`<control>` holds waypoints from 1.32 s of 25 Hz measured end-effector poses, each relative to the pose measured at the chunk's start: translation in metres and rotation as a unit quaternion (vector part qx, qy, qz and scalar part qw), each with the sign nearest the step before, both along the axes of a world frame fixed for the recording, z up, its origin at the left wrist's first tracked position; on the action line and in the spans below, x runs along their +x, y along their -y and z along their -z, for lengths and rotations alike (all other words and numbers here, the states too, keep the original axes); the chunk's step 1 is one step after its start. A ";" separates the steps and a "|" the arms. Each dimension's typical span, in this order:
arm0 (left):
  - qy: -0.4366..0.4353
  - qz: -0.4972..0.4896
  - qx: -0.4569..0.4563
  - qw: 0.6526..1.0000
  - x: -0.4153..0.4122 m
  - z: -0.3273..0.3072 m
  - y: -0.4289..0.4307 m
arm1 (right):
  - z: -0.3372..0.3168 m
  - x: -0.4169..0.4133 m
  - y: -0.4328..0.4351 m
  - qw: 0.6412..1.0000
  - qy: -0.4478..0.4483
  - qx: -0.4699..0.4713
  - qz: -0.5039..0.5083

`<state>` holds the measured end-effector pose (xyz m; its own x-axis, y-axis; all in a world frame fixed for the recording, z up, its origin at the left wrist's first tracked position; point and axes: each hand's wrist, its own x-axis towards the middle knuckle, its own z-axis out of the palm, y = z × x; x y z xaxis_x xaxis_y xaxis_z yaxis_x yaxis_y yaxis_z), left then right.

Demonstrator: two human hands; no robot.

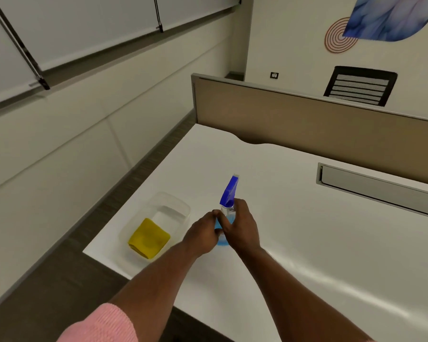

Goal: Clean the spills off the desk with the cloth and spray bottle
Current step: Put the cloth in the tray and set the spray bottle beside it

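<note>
A clear spray bottle (229, 193) with a blue trigger head and blue liquid stands upright on the white desk (307, 243). Both hands wrap it: my left hand (203, 234) grips its body from the left, my right hand (242, 227) grips it from the right near the neck. Most of the bottle's body is hidden by my fingers. A folded yellow cloth (149, 238) lies in a clear plastic tub (173, 206) to the left of the bottle, near the desk's left edge. I make out no spill on the glossy desk top.
A tan partition panel (307, 114) runs along the desk's far side, with a grey cable slot (381, 186) set into the top at right. The desk's left edge drops to a dark floor (59, 280). A black mesh chair back (360, 86) shows behind the partition.
</note>
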<state>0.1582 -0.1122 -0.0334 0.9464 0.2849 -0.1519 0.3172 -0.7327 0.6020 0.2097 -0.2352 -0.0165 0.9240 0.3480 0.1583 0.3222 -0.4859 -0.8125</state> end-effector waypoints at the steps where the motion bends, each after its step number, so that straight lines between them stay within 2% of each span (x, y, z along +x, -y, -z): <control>1: -0.002 0.008 0.003 1.000 0.001 0.000 -0.002 | -0.001 0.001 0.000 1.000 0.010 -0.003 -0.006; 5: 0.011 0.027 0.015 0.999 0.001 -0.011 -0.017 | -0.014 0.006 -0.010 0.999 0.023 0.015 -0.017; 12: 0.096 0.013 0.035 0.995 -0.008 -0.050 -0.059 | -0.060 0.019 -0.060 0.998 0.049 0.035 -0.006; 19: 0.037 -0.020 0.115 0.992 -0.053 -0.048 -0.151 | -0.094 0.012 -0.132 0.995 0.080 0.053 0.000; 22: -0.040 -0.031 0.117 0.992 -0.070 -0.029 -0.187 | -0.086 0.007 -0.163 0.996 0.069 0.054 0.002; 26: -0.094 -0.014 0.098 0.991 -0.078 -0.002 -0.215 | -0.063 0.001 -0.191 0.998 0.047 0.039 0.011; 33: -0.082 0.055 0.112 0.989 -0.078 0.027 -0.224 | -0.014 -0.003 -0.205 0.999 0.004 0.005 0.036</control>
